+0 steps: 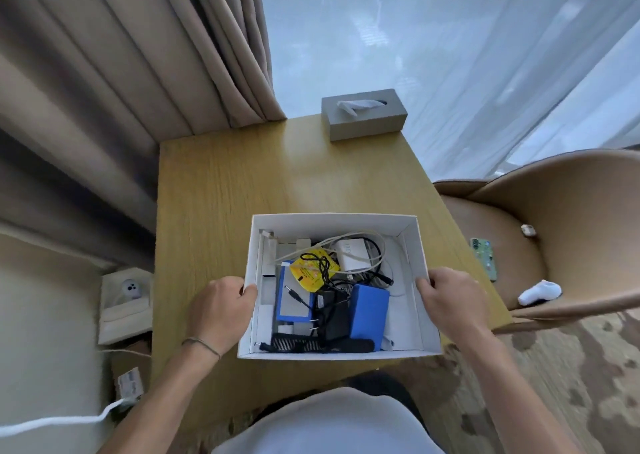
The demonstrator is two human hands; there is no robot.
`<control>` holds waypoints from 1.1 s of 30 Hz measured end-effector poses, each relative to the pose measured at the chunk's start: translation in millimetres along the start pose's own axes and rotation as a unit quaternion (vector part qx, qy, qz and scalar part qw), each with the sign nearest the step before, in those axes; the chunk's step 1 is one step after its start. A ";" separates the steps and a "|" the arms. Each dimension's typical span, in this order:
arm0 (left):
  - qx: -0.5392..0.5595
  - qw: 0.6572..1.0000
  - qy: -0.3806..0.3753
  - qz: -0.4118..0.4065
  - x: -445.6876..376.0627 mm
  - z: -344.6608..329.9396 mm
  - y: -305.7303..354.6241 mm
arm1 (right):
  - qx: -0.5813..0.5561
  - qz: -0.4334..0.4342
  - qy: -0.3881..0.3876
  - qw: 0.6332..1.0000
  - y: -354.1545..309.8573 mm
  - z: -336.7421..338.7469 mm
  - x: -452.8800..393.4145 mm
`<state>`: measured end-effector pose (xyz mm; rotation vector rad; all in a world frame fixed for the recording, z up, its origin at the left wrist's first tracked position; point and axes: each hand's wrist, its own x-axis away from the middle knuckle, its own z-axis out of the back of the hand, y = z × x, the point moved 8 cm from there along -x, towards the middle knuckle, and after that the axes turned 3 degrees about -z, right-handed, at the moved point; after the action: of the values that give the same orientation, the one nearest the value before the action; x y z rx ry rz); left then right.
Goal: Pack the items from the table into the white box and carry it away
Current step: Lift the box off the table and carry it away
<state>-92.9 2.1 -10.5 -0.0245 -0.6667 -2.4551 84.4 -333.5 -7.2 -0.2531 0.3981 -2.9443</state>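
Note:
The white box (332, 220) sits at the near edge of the wooden table (221, 190), its right side reaching past the table's corner. Inside lie a blue block (369, 313), a black power adapter (330, 317), a white charger (352, 255), a yellow packet (308, 273), a black comb (322, 344), a blue-edged grey slab (292, 306) and tangled cables. My left hand (221, 310) grips the box's left wall, thumb over the rim. My right hand (450, 298) grips the right wall the same way.
A grey tissue box (363, 114) stands at the table's far edge. A tan chair (554, 225) on the right holds a phone (485, 258), a white sock (540, 291) and a small earbud case (528, 230). Curtains hang behind and left; a wall socket (130, 289) is at left.

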 end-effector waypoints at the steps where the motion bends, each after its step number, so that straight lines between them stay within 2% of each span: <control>1: -0.005 1.000 -0.007 -0.016 -1.3 0.4 1.1 | -0.003 -0.016 0.005 1.000 4.2 2.5 10.4; 10: -0.054 0.983 -0.096 -0.147 4.2 -16.5 51.9 | -0.037 -0.188 0.045 0.980 66.8 21.5 125.8; 18: -0.070 0.940 -0.154 -0.297 63.8 -52.8 134.7 | -0.042 -0.335 0.086 0.937 142.1 34.6 259.1; 24: -0.066 0.902 -0.194 -0.380 151.6 -92.7 192.0 | -0.057 -0.434 0.125 0.890 197.5 35.8 392.5; 29: -0.064 0.856 -0.232 -0.457 255.8 -131.4 227.4 | -0.089 -0.494 0.162 0.850 240.1 30.6 522.6; 33: -0.103 0.810 -0.222 -0.533 359.1 -158.5 249.7 | -0.106 -0.559 0.189 0.801 269.5 19.2 643.0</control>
<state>-232.4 -440.4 24.0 -0.4310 -0.7066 -3.6785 -501.3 -710.2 30.2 0.1769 0.8855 -4.1381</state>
